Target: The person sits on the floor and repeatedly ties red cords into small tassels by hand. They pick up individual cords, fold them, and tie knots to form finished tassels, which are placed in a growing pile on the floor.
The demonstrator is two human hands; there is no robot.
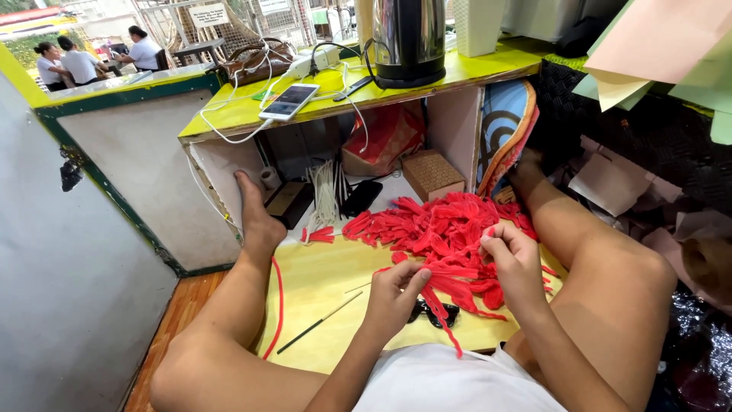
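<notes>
My left hand (393, 296) and my right hand (509, 261) are both pinched on one red folded strip piece (446, 276) whose tail hangs down past my lap. They hover over a yellow board (320, 278) that lies between my bare legs. A heap of several similar red pieces (435, 225) covers the far right part of the board. A thin dark stick (319, 323) lies on the board left of my left hand. Black scissors (433, 313) rest on the board under my hands, partly hidden.
A low yellow shelf (252, 107) ahead carries a phone (289, 101) on a white cable, a steel kettle (409, 40) and a brown bag (255, 61). Beneath it stand a small woven box (431, 173) and white ties (326, 191). Coloured paper sheets (656, 46) lie to the right. People sit far back left.
</notes>
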